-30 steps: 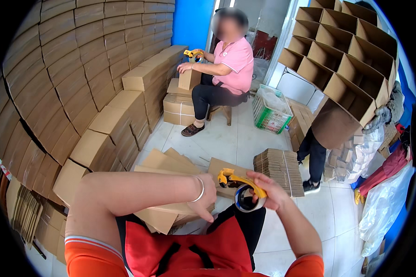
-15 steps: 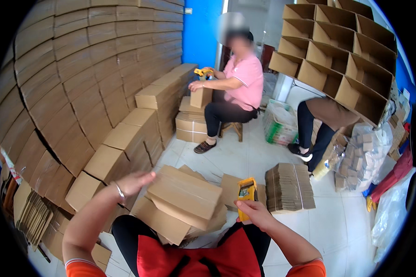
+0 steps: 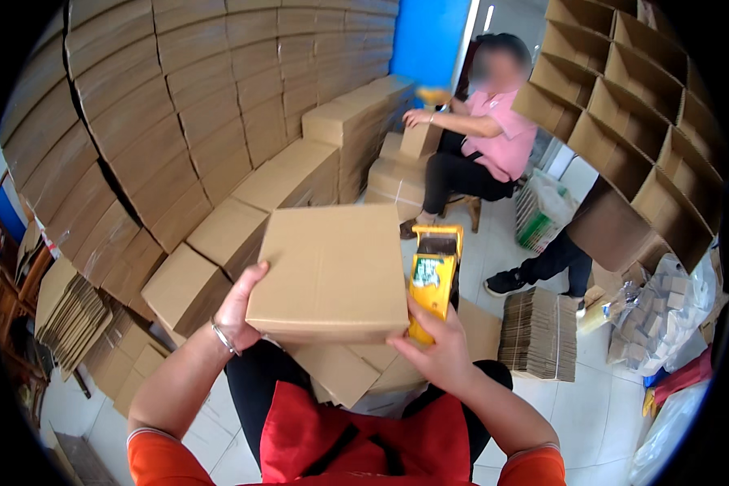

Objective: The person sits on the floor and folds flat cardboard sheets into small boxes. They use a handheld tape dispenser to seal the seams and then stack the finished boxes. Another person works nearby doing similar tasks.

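Note:
A closed brown cardboard box (image 3: 332, 267) is raised in front of me, its broad top toward my eyes. My left hand (image 3: 240, 312) grips its left edge, thumb on top and the other fingers hidden beneath. In my right hand (image 3: 437, 348) is a yellow tape dispenser (image 3: 431, 285), standing upright along the box's right side. The right fingers also touch the box's near right corner. Beneath the box, flattened cardboard (image 3: 336, 374) lies over my lap area.
Stacked boxes (image 3: 211, 105) wall the left, with a lower row (image 3: 182, 287) before them. Bundled flat cardboard (image 3: 539, 336) stands on the right floor. A co-worker in pink (image 3: 502, 134) sits ahead with another box. Someone carries open boxes (image 3: 632, 89) at right.
The box has risen off the cardboard pile into my hands. My left hand, free before, has taken its left edge; the dispenser has come up beside it. The view has swung left.

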A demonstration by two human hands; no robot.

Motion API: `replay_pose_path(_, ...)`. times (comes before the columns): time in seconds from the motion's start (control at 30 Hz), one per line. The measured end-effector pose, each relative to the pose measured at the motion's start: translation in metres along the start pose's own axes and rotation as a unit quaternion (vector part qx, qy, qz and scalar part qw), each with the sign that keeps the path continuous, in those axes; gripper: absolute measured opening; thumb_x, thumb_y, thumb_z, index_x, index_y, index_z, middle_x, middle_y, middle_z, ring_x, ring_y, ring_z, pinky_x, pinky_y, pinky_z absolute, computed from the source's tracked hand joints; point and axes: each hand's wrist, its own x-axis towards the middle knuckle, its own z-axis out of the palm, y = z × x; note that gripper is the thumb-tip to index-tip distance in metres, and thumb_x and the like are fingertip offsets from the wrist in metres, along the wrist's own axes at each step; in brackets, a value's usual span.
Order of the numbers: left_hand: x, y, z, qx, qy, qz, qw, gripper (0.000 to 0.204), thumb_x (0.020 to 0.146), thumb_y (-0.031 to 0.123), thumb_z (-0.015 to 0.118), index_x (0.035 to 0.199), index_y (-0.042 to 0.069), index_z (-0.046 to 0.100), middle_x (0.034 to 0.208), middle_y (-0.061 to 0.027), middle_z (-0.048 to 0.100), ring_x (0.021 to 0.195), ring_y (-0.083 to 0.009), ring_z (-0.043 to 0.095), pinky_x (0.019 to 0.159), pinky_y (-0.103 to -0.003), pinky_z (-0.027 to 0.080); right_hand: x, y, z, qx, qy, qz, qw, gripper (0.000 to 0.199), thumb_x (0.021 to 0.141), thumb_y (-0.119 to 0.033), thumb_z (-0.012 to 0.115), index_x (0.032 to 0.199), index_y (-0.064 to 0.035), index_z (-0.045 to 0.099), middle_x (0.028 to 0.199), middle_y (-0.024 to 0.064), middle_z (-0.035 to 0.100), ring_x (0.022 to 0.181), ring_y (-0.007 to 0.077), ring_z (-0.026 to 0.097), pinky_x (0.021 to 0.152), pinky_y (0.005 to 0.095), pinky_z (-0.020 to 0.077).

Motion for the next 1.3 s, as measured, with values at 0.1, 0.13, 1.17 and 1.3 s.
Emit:
replay_pose_path(0.1,0.016,0.004,-0.03,-0.065,0.061,0.044,0.995,0.072,0.085,0.059,0.054,0.137,0.008,0.048,0.137,-0.0132,0.054,0.122,-0.028,0.053,0.104,-0.047,0.04,0.013,0.012,0.027,0.045,0.013,0.025,0.999,0.052,0.078,-0.014,0.078,0.127,-0.0055,0.061,0.112,0.0212,0.062,0.1,0.0335,0.061,0.087,0.0376,0.0501)
replay_pose_path(0.13,0.024,0.015,-0.027,-0.086,0.085,0.061,0.991,0.072,0.086,0.057,0.054,0.137,0.007,0.048,0.137,-0.0135,0.053,0.122,-0.0266,0.053,0.104,-0.044,0.041,0.015,0.021,0.034,0.065,0.022,0.046,0.997,0.052,0.078,-0.013,0.078,0.127,-0.0058,0.061,0.112,0.0212,0.062,0.098,0.0332,0.061,0.086,0.0375,0.0501)
replay_pose_path(1.17,0.469,0.099,-0.133,0.312,0.391,0.243,0.831,0.085,0.08,0.013,0.072,0.152,0.013,0.027,0.129,-0.02,0.058,0.114,-0.0286,0.06,0.092,-0.035,0.05,-0.036,0.101,0.093,0.215,-0.005,0.161,0.963,0.04,0.084,0.014,0.063,0.123,0.0072,0.058,0.094,0.0139,0.065,0.072,0.0166,0.065,0.066,0.0287,0.0551)
replay_pose_path(1.3,0.384,0.051,-0.112,0.343,0.323,0.283,0.835,0.068,0.081,0.014,0.069,0.14,0.001,0.038,0.116,-0.0188,0.063,0.103,-0.0252,0.063,0.087,-0.036,0.051,-0.028,0.082,0.088,0.168,0.025,0.092,0.981,0.039,0.084,0.012,0.064,0.122,0.0074,0.059,0.094,0.0153,0.066,0.072,0.0176,0.065,0.066,0.0289,0.0553)
